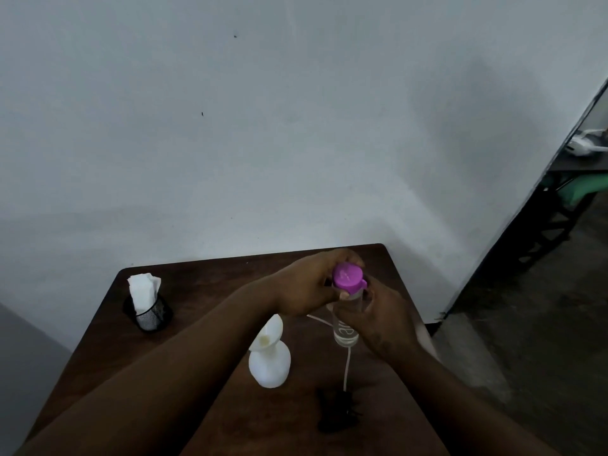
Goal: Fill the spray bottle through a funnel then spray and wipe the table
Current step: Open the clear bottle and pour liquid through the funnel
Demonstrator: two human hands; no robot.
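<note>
1. Since every place below is told from it, note first the one white spray bottle (269,366), which stands upright near the middle of the single wooden table (214,291) with its neck open for filling.
2. Two hands work just behind and to the right of it. The left hand (306,287) has its fingers curled round a cap, and the right hand (381,320) is wrapped round a bottle's body. I judge that one steadies while the other twists.
3. One clear water bottle (345,330) is held upright between them, just right of the spray bottle. It is probably the water supply and is not yet pouring.
4. One black mesh cup (151,312) of white tissues (143,289) stands well to the left, likely kept for the wiping.
5. One dark spray head (337,414) with its pale tube (346,366) lies in front and to the right, set aside so the neck is free.
6. One white funnel (268,334) sits tilted in the spray bottle's neck.
7. One purple cap (347,276) is on top of the water bottle.
</note>
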